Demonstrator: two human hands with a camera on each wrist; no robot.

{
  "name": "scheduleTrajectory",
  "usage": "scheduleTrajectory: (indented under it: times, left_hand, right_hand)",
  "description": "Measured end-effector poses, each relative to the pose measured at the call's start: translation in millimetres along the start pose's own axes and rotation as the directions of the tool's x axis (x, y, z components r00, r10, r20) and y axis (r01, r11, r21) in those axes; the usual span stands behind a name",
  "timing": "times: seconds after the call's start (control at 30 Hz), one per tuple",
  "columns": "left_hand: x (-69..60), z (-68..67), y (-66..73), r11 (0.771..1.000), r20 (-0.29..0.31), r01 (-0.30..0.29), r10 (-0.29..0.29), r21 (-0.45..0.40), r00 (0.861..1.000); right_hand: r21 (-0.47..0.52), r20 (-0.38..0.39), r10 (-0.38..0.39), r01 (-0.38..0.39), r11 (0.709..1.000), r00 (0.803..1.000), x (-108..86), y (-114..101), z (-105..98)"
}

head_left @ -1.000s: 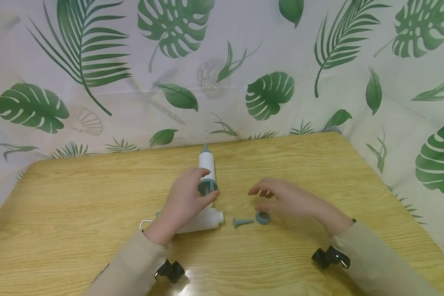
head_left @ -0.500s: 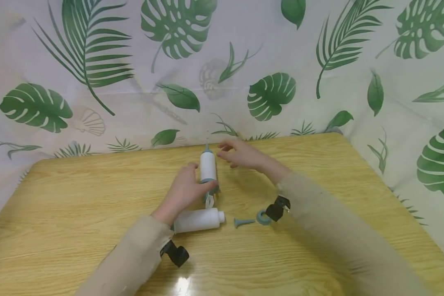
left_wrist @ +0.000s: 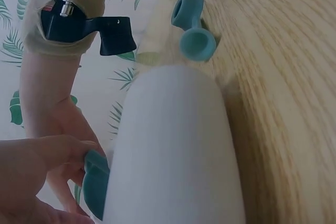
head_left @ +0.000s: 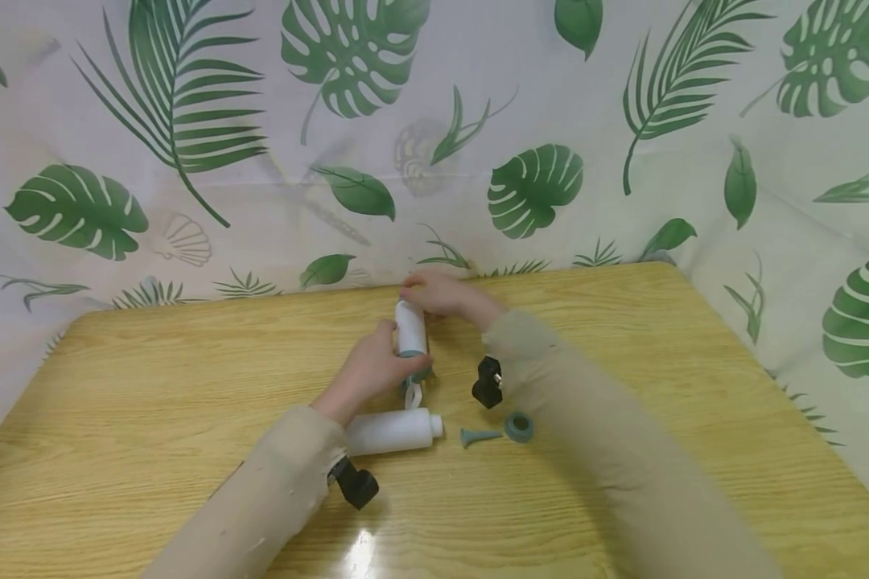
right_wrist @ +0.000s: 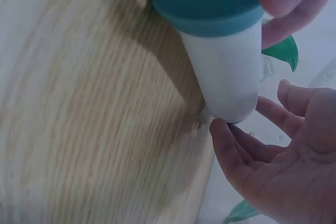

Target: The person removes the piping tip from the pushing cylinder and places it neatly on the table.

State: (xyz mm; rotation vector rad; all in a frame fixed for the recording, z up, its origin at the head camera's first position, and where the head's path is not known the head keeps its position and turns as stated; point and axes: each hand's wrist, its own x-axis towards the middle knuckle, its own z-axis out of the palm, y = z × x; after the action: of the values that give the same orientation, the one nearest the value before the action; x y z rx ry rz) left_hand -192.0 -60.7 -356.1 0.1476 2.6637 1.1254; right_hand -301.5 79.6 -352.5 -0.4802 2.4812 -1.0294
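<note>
A white tube (head_left: 410, 326) with a teal collar (right_wrist: 210, 9) lies on the table, pointing away from me. My left hand (head_left: 369, 374) holds it around the collar, thumb on the near side. At its far end, my right hand (head_left: 438, 293) has its fingertips round the tip, and the teal nozzle there is hidden by them. The right wrist view shows the right hand (right_wrist: 294, 145) with curled fingers touching the tube's end. Close by my left wrist, a white bottle (head_left: 389, 432) lies on its side, partly covered by the forearm.
Right of the bottle's neck lie a small teal funnel-shaped piece (head_left: 480, 437) and a teal ring (head_left: 519, 427). A pale loop (head_left: 413, 395) sticks out at the tube's near end. The wooden table (head_left: 188, 378) meets a leaf-patterned cloth (head_left: 434, 201) at the back.
My right hand has moved from beside the teal ring, away and leftward, to the tube's far end and taken hold there. My left hand has stayed at the collar.
</note>
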Motion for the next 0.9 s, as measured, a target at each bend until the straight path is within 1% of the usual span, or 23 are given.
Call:
scheduleTrajectory:
  times: [0.13, 0.23, 0.4, 0.5, 0.6, 0.67, 0.77, 0.9]
  left_hand:
    - [1.4, 0.2, 1.6, 1.0, -0.005, -0.012, 0.012, 0.006, 1.0]
    - [2.4, 0.3, 2.4, 0.999, -0.022, -0.033, 0.033, 0.023, 0.999]
    - [1.4, -2.6, 5.8, 0.997, -0.076, -0.063, 0.067, 0.048, 0.995]
    - [-0.8, -5.5, 7.8, 0.996, -0.093, -0.075, 0.08, 0.055, 0.992]
    - [-2.5, -7.8, 7.8, 0.991, -0.1, -0.104, 0.112, 0.083, 0.989]
    - [-3.3, -8.8, 6.5, 0.985, -0.103, -0.135, 0.146, 0.108, 0.984]
    - [-4.7, -10.5, 3.8, 0.969, -0.107, -0.191, 0.209, 0.157, 0.972]
    - [-6.9, -14.8, -1.7, 0.944, -0.104, -0.256, 0.282, 0.207, 0.954]
  right_hand:
    - [-0.014, 0.0, 0.004, -0.004, 1.0, 1.0, -0.5, -3.9, 1.4]
    - [0.005, -0.018, 0.006, -0.006, 1.0, 1.0, -1.6, -3.8, -0.2]
    - [0.113, -0.079, -0.011, 0.02, 0.993, 0.997, -5.8, -0.6, -10.4]
    - [0.183, -0.106, -0.009, 0.029, 0.983, 0.994, -9.2, 2.8, -17.6]
    - [0.245, -0.112, 0.004, 0.024, 0.969, 0.994, -12.8, 6.7, -23.6]
    - [0.293, -0.102, 0.017, 0.014, 0.956, 0.995, -15.0, 9.7, -26.7]
    - [0.362, -0.084, 0.025, 0.007, 0.932, 0.996, -18.2, 14.8, -30.8]
    - [0.43, -0.071, -0.01, 0.04, 0.902, 0.997, -23.7, 22.6, -34.8]
